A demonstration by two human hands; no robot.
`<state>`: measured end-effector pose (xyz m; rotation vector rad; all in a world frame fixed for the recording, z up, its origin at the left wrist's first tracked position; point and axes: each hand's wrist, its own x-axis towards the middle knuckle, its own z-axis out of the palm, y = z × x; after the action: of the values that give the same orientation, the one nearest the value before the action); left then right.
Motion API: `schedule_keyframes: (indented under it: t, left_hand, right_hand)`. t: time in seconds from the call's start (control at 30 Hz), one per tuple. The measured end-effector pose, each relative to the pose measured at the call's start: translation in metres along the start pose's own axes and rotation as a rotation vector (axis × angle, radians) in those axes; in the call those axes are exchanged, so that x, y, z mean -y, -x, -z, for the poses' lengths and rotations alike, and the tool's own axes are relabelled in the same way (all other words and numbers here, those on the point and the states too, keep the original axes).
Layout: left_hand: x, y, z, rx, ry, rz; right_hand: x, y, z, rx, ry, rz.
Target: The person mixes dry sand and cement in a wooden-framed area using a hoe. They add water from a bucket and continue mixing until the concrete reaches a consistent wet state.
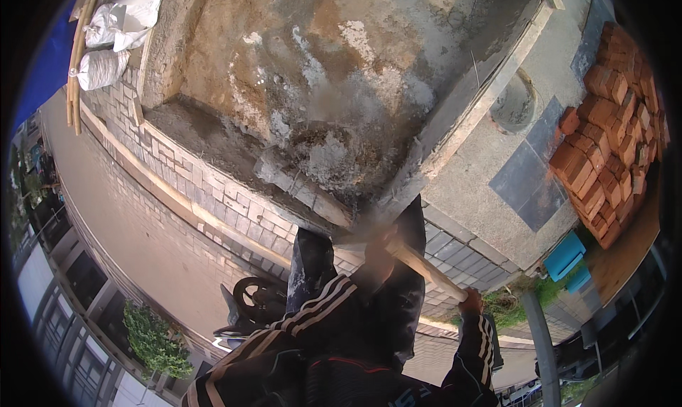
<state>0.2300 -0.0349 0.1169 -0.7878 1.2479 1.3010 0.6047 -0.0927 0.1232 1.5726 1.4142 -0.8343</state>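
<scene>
My left hand is closed around the forward part of a wooden tool handle, though a blur partly hides its fingers. My right hand grips the handle's rear end, lower and to the right. The handle slants up and left toward the near corner of a walled pit; the tool's working end cannot be made out. Inside that corner lies a heap of grey, crumbly material. Next to it a crusted, beam-like piece leans along the near wall.
Brown soil with whitish patches covers the pit floor. White sacks and poles stand at the far left. On the right are a round bucket, dark flat slabs and stacked red bricks. Paving runs along the pit's left side.
</scene>
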Motion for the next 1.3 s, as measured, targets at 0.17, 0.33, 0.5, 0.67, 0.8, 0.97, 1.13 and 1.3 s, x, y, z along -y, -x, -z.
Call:
schedule_keyframes:
  t: [0.17,0.33,0.5,0.67,0.8,0.97,1.13,1.3]
  left_hand:
    - [-0.099,-0.022,-0.017,-0.023,0.133,-0.032]
    - [-0.244,-0.110,-0.042,-0.039,0.055,-0.244]
    - [-0.376,-0.219,-0.095,-0.147,-0.121,-0.395]
    - [-0.402,-0.321,-0.160,0.125,-0.120,-0.591]
    - [-0.414,-0.386,-0.203,-0.157,-0.744,-0.841]
    - [-0.407,-0.392,-0.219,0.034,-1.447,-0.883]
    - [-0.396,-0.421,-0.143,-0.390,-1.425,-0.736]
    - [-0.222,-0.304,-0.150,0.293,-0.546,-0.326]
  right_hand:
    - [0.100,-0.076,0.049,-0.200,-0.163,0.309]
    - [0.257,-0.063,0.149,0.011,-0.246,0.763]
    - [0.393,-0.082,0.201,-0.174,-0.272,0.828]
    - [0.448,-0.153,0.263,-0.262,-0.285,0.784]
    - [0.508,-0.208,0.293,-0.322,-0.591,0.902]
    - [0.507,-0.174,0.323,0.344,-0.901,0.781]
    - [0.470,-0.115,0.263,0.186,-0.807,0.822]
    - [0.366,-0.041,0.188,0.322,-1.249,0.447]
